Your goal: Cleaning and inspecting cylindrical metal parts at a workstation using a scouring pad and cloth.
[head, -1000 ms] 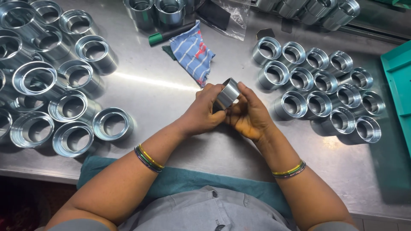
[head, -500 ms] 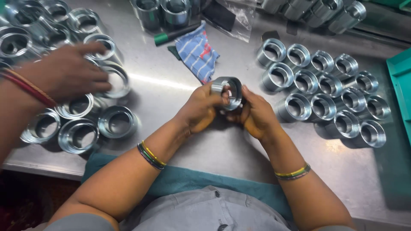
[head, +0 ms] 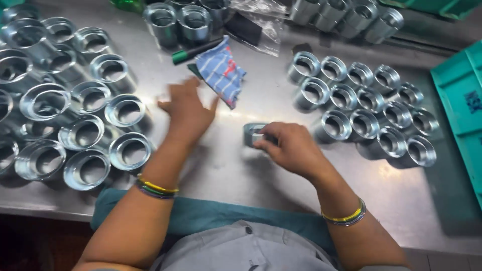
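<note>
Right now we are gripping a metal ring [head: 254, 133] in our right hand [head: 291, 148] fingers, its bore axis lying level along the tabletop [head: 226, 165]. Our left hand [head: 187, 108] is hovering spread and empty beside it, nearer the striped cloth [head: 221, 73].

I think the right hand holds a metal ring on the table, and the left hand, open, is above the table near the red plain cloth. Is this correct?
Not quite. The head view shows the cloth is blue with stripes, not plain red. The rest holds: the right hand holds a metal ring on the table, and the open left hand is near that cloth.
</note>
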